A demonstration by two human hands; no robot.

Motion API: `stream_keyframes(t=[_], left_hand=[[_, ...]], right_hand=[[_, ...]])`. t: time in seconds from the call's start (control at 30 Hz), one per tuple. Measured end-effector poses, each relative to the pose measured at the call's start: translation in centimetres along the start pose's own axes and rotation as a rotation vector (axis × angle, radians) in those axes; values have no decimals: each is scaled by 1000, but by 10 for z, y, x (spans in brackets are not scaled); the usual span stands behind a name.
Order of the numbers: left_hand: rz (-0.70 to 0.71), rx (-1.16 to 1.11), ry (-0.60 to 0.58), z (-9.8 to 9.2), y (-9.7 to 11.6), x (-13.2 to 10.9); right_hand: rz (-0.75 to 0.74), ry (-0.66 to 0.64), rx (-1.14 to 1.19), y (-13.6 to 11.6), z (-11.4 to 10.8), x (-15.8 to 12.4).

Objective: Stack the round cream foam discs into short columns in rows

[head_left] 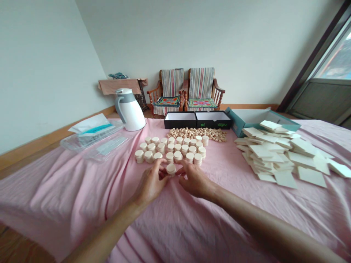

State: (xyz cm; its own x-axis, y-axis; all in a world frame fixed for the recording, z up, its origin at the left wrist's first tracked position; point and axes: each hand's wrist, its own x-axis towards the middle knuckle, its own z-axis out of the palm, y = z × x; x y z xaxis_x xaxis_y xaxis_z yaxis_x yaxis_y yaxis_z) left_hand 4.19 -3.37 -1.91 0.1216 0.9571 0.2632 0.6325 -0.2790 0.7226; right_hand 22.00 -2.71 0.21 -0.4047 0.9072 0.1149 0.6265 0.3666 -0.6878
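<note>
A short stack of pale round discs (pixel 171 169) stands on the pink cloth (pixel 170 219) in front of several rows of similar stacks (pixel 177 147). My left hand (pixel 153 180) is at the left side of the front stack, with thumb and fingers curved around it. On its right side is my right hand (pixel 194 179), its fingers bent toward the same stack. Both hands seem to touch its sides. Behind the rows lies a spread of small wooden pieces (pixel 197 134).
A black box with two compartments (pixel 181 124) and a teal box (pixel 240 122) stand behind. Square pale tiles (pixel 271 153) are heaped at the right. A white jug (pixel 133 113) and clear plastic packaging (pixel 106 146) are at the left. Two chairs (pixel 201 87) stand beyond.
</note>
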Motion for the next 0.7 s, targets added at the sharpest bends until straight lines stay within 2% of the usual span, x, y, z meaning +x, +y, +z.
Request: stream_keyframes(t=[0.2,0.5,0.6,0.7], left_hand=[[1,21,35,-6,-9,-1],[-12,27,74,-14,-18,4],[-4,93,100,-20,-13,2],[61,231,196,-23,-1,-4]], right_hand=[[17,2,10,-6,7,9],[-59,27,-6,-11,19,16],[-91,55,-29,-8,11,11],[-137,117,-64,6,-16,10]])
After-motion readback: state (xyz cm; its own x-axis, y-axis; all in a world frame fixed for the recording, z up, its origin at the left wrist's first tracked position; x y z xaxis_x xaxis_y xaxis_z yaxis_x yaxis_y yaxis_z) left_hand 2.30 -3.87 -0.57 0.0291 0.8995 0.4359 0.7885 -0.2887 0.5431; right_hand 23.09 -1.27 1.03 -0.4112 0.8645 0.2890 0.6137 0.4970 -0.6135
